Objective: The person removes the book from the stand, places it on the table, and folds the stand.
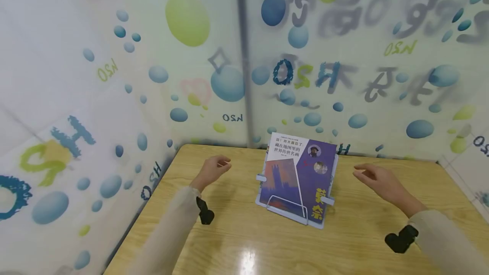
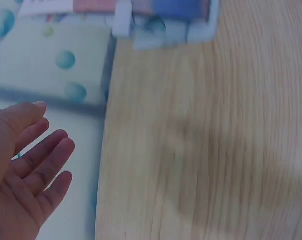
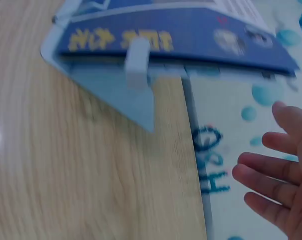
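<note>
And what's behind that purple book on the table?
A pale stand supports the book; its edges and part of its panel show. Farther back is a bubble-patterned backdrop. The book covers most of the stand's front, so I can't see what's there.

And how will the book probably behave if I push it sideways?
The book should probably stay on its stand, since clips reach over both side edges. It also looks fairly stiff, because its cover leans without sagging.
</note>
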A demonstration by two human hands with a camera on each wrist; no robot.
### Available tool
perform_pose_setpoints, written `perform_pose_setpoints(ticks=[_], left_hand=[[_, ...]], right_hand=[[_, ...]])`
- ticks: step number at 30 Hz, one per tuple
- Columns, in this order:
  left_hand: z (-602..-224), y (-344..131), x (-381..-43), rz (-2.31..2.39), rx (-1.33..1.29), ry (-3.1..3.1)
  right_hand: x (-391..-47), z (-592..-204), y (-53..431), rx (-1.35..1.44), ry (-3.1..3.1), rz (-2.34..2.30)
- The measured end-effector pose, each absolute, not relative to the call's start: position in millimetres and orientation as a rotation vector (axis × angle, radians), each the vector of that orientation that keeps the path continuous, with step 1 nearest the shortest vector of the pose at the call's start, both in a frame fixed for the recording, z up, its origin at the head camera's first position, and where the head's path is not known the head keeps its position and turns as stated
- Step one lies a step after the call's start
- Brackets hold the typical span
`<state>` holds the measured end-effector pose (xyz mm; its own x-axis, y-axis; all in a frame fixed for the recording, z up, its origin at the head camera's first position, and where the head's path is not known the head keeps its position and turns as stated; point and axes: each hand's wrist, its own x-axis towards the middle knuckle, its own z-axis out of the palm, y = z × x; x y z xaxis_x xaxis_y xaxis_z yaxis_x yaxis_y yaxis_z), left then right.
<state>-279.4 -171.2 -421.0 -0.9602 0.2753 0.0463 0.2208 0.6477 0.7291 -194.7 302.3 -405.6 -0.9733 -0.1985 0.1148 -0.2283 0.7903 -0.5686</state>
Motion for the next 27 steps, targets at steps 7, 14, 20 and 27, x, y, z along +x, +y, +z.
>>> perform_pose_setpoints(ticks=[7,14,20,27], left_hand=[[-429,-127,-282,1.572,0.369,2.578],[-441,-88,-283,1.64,0.362,2.491],[-445,-71,-285,1.594,0.361,2.523],[-443,-64,-291,1.575,0.355,2.518]], right_hand=[[-188,-421,269,0.336,-2.809,1.193],[-184,-438,257,0.283,-2.727,1.461],[-186,-442,245,0.216,-2.702,1.574],[-193,-444,236,0.088,-2.61,1.684]])
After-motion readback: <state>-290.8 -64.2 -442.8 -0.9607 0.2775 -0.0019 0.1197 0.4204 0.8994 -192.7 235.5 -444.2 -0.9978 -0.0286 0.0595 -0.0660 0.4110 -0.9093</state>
